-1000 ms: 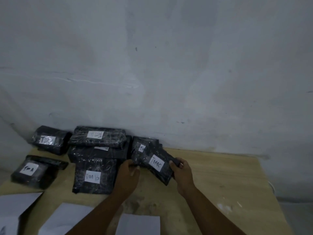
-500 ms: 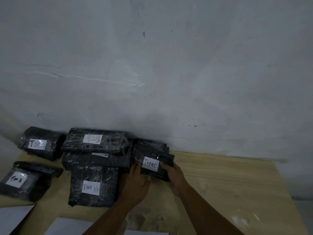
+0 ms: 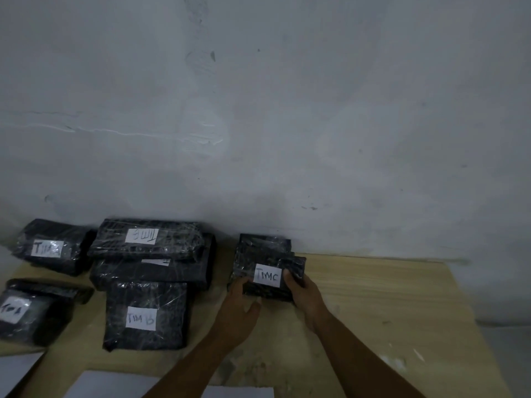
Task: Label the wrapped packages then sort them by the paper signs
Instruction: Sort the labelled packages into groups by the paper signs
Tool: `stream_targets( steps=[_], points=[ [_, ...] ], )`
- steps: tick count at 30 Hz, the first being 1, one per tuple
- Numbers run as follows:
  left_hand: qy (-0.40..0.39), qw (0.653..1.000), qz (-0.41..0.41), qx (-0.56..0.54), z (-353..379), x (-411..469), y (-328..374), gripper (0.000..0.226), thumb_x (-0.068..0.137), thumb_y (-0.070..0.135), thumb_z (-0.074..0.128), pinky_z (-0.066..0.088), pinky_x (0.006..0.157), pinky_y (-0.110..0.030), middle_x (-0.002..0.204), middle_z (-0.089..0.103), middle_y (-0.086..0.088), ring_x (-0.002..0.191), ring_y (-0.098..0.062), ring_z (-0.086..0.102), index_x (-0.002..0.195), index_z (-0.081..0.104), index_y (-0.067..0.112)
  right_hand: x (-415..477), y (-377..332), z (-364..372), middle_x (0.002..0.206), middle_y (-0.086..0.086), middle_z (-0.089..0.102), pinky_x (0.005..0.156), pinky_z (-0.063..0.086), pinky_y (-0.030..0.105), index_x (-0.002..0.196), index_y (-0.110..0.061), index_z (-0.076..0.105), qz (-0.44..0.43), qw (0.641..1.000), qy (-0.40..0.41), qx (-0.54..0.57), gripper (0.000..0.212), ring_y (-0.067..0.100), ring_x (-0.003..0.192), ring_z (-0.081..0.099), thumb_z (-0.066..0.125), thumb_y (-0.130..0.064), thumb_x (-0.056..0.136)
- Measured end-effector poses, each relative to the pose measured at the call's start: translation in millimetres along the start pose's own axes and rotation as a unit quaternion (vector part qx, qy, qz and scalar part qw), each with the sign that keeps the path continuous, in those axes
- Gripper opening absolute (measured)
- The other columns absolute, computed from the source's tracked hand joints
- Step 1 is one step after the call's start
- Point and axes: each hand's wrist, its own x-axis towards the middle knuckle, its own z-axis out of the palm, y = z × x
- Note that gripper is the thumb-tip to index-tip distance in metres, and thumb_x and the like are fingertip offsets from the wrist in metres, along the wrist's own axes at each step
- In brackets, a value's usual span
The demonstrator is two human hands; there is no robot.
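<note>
A small black wrapped package (image 3: 268, 262) with a white "TIM C" label lies on top of another black package (image 3: 264, 242) by the wall. My right hand (image 3: 304, 294) grips its right edge, thumb on top beside the label. My left hand (image 3: 238, 308) touches its left edge with straight fingers. Left of it sit three stacked packages: the top one (image 3: 146, 238), a middle one (image 3: 152, 270) and a front one (image 3: 145, 314) labelled "TIM B". Two more labelled packages (image 3: 51, 248) (image 3: 31, 311) lie at the far left.
White paper sheets (image 3: 112, 384) (image 3: 17, 369) (image 3: 238, 392) lie along the near edge of the wooden table (image 3: 388, 311). A grey wall (image 3: 287, 124) stands right behind the packages. The table's right edge runs at the far right.
Both hands set the tilted "TIM C" package flat on the package by the wall. That pair now sits farther right, apart from the "TIM B" stack.
</note>
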Motion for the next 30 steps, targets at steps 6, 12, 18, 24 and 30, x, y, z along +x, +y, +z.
stream_targets(
  steps=[6, 12, 18, 24, 30],
  points=[
    [0.036, 0.999, 0.008, 0.029, -6.9, -17.6, 13.5, 0.041, 0.093, 0.013, 0.06, 0.039, 0.076, -0.001, 0.113, 0.052, 0.008, 0.105, -0.008, 0.051, 0.128, 0.04, 0.023, -11.7, -12.8, 1.3, 0.159, 0.012, 0.023, 0.112, 0.035, 0.044, 0.154, -0.016, 0.007, 0.038, 0.996, 0.016, -0.085, 0.093, 0.033, 0.141, 0.033, 0.045, -0.067, 0.087],
    [0.022, 0.999, -0.026, 0.022, -19.4, -37.9, 17.8, 0.03, 0.094, 0.014, 0.059, 0.052, 0.064, -0.013, 0.096, 0.059, 0.013, 0.088, -0.003, 0.06, 0.119, 0.046, 0.024, -41.6, -13.3, -11.7, 0.157, 0.013, 0.027, 0.109, 0.04, 0.049, 0.153, -0.013, 0.014, 0.05, 0.996, 0.042, -0.062, 0.098, 0.032, 0.138, 0.037, 0.061, -0.061, 0.082],
    [0.004, 0.998, -0.026, 0.056, -7.4, -76.9, 14.4, 0.019, 0.094, 0.016, 0.057, 0.051, 0.076, -0.015, 0.108, 0.063, 0.004, 0.101, -0.012, 0.062, 0.112, 0.055, 0.021, -93.6, 9.1, -23.8, 0.146, 0.014, 0.039, 0.102, 0.047, 0.04, 0.149, -0.005, 0.024, 0.051, 0.991, 0.016, -0.124, 0.081, 0.028, 0.125, 0.047, 0.065, -0.04, 0.089],
    [0.007, 0.996, -0.055, 0.067, 7.0, -120.4, 12.8, 0.035, 0.094, 0.017, 0.056, 0.037, 0.087, -0.019, 0.12, 0.055, 0.003, 0.11, -0.012, 0.051, 0.128, 0.049, 0.019, -130.3, 28.2, -35.9, 0.135, 0.03, 0.05, 0.075, 0.049, 0.032, 0.133, 0.014, 0.043, 0.072, 0.978, -0.023, -0.196, 0.065, 0.023, 0.087, 0.052, 0.063, -0.03, 0.091],
    [0.031, 0.992, -0.059, 0.103, -1.2, -159.6, 8.8, 0.036, 0.095, 0.021, 0.055, 0.038, 0.078, -0.015, 0.127, 0.053, -0.003, 0.102, -0.01, 0.05, 0.129, 0.049, 0.013, -162.2, 18.8, -50.8, 0.102, 0.014, 0.059, 0.068, 0.045, 0.03, 0.107, -0.001, 0.063, 0.069, 0.974, -0.04, -0.213, 0.029, 0.018, 0.075, 0.052, 0.06, -0.026, 0.091]
  ],
)
